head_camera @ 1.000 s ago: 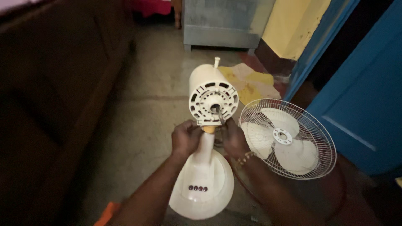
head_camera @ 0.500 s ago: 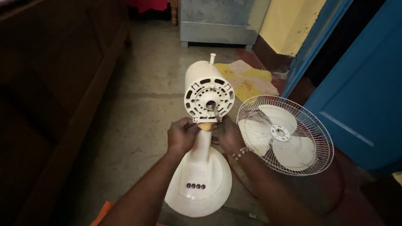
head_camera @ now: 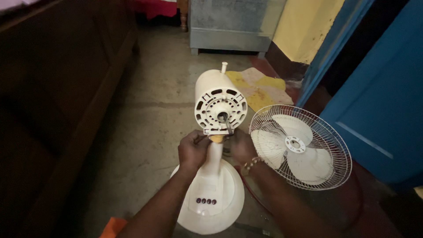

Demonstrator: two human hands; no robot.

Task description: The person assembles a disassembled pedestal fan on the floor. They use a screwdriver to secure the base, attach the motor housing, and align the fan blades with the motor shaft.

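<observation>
Just between both hands [head_camera: 218,150], the cream fan's neck [head_camera: 215,154].

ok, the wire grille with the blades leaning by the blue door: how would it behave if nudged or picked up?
The wire grille stands on its round rim, so a nudge would probably roll or topple it. It is thin wire with mostly open space, so likely light for its size and a bit springy. The blades inside look like thin plastic, so squeezing the wires could press on them.

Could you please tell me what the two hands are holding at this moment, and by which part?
Both the left hand and the right hand grip the cream table fan at its neck, just under the motor housing.
</observation>
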